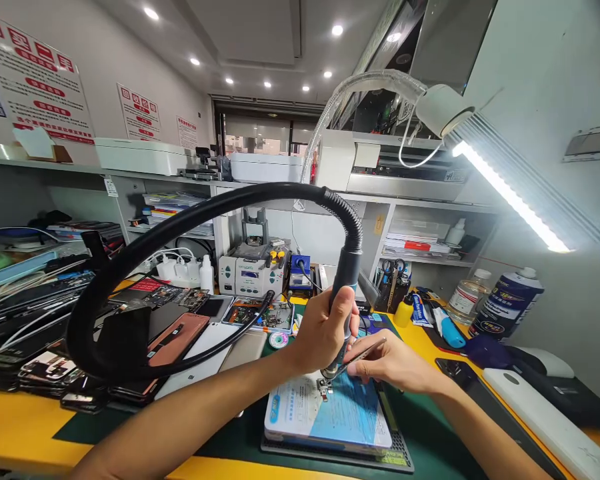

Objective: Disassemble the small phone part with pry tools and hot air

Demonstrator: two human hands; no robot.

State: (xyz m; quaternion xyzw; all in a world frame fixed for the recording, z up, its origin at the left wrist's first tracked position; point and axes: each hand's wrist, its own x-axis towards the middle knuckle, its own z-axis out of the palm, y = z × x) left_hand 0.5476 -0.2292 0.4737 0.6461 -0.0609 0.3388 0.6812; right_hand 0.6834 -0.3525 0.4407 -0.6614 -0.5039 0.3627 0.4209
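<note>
My left hand is wrapped round the handle of a hot air gun, which points downward. Its thick black hose loops up and away to the left. Just below the nozzle lies a small metallic phone part, its details too small to make out. It rests on a blue and white flat box, which sits on a grey perforated plate. A pair of tweezers is pinched in my right hand, with the tips close to the nozzle.
Stacked phones and phone parts crowd the left side. A grey soldering station and a tray of small parts stand behind. On the right are a spray can, a clear bottle and a white power bank-like slab. A lamp hangs overhead.
</note>
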